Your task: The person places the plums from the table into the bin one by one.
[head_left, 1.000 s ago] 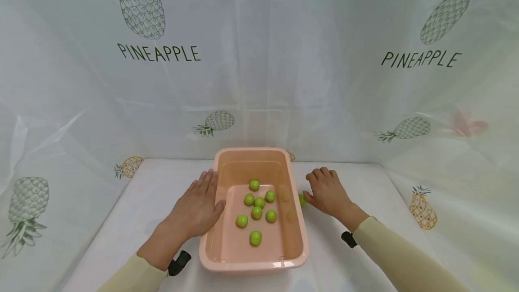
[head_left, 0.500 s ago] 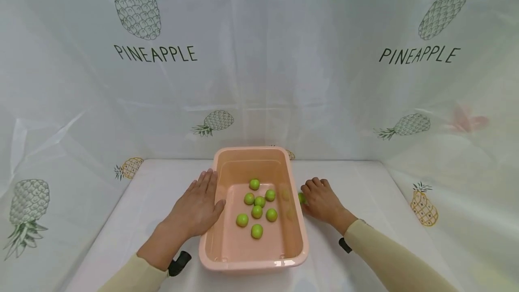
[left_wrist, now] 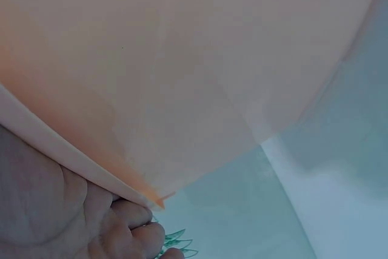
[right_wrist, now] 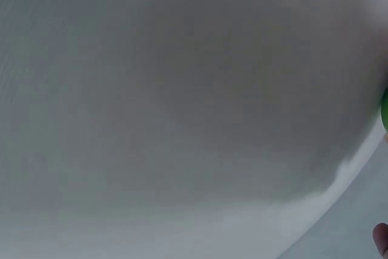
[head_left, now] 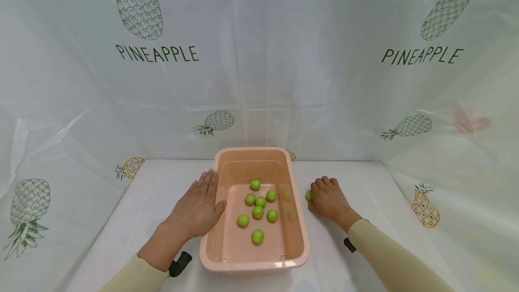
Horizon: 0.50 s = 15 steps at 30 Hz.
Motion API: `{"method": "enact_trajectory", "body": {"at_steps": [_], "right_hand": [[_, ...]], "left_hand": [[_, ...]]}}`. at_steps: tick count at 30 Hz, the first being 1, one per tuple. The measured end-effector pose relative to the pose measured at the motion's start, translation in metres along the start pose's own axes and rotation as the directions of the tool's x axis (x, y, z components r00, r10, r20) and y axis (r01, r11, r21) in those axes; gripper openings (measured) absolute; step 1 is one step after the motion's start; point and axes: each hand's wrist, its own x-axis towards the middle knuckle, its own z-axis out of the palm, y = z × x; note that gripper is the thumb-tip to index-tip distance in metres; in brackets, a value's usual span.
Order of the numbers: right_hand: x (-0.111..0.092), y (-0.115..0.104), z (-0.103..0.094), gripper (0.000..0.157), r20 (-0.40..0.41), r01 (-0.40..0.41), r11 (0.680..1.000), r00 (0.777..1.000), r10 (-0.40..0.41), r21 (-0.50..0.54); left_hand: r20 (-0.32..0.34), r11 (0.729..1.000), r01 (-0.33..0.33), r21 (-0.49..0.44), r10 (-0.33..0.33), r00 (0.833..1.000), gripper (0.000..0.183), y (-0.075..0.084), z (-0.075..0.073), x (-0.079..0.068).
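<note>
A peach-coloured plastic basin [head_left: 254, 265] stands on the white table, with several small round green fruits [head_left: 257, 237] spread over its floor. My left hand [head_left: 198, 206] lies with straight fingers along the basin's left rim, palm against the outer side. In the left wrist view, the underside of those fingers [left_wrist: 130, 228] touches the rim [left_wrist: 66, 156]. Right of the basin, my right hand [head_left: 330, 199] holds another round green fruit [head_left: 309, 195] in curled fingers, low over the table. Only a sliver of that fruit [right_wrist: 385, 113] shows in the right wrist view.
A white sheet printed with pineapples [head_left: 142, 10] hangs behind and at both sides of the table. The white tabletop [head_left: 357, 184] extends to the right of the basin and to its left. Black wrist straps [head_left: 180, 263] sit on both arms.
My right hand has come down onto the green fruit beside the basin, gripped it and moved it slightly right, away from the wall. The left hand has stayed at the rim.
</note>
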Motion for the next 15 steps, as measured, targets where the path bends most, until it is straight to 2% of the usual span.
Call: {"method": "enact_trajectory", "body": {"at_steps": [4, 7, 15], "right_hand": [[-0.008, 0.019, 0.002, 0.035, 0.068, -0.087, 0.996, 0.994, 0.087, -0.009], [-0.014, 0.035, 0.002, 0.034, 0.087, -0.121, 0.992, 0.989, 0.123, -0.025], [-0.025, 0.073, -0.004, 0.027, 0.025, -0.111, 0.989, 0.993, 0.114, -0.099]], "left_hand": [[-0.001, 1.000, 0.000, 0.000, 0.000, 1.000, 0.078, 0.000, 0.002, 0.001], [-0.003, 1.000, -0.001, 0.004, 0.001, 1.000, 0.078, 0.000, 0.002, 0.001], [-0.017, 1.000, -0.010, 0.015, 0.010, 1.000, 0.077, -0.001, 0.002, 0.001]]}}
